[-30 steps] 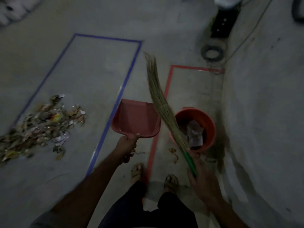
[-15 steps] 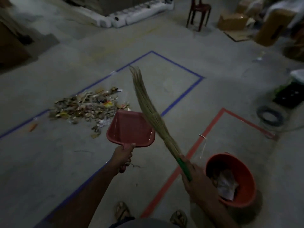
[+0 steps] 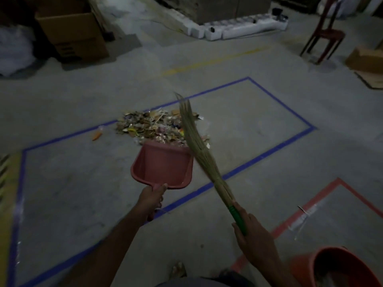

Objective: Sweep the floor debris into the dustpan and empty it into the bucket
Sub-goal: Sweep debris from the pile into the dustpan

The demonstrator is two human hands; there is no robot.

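The bucket (image 3: 339, 266) is cut off by the bottom and right edges — its contents too dim to tell. The dustpan (image 3: 163, 164) and broom (image 3: 199, 146) hide the debris pile's (image 3: 149, 126) near edge; the dustpan's handle sits inside the left hand (image 3: 152, 196).

a dim storage or warehouse-like workroom, going by what lies around. the floor (image 3: 259, 204) is bare grey concrete marked with taped outlines: a blue rectangle (image 3: 290, 139), a red one (image 3: 290, 222) toward the near right corner and a faded yellow line (image 3: 215, 61) farther off. cardboard boxes (image 3: 72, 34) stand along the far left edge, another flattened-looking carton (image 3: 364, 61) sits at the far right, white foam-like blocks (image 3: 238, 31) line a base at the far edge, and a dark red plastic chair (image 3: 323, 36) stands near them.
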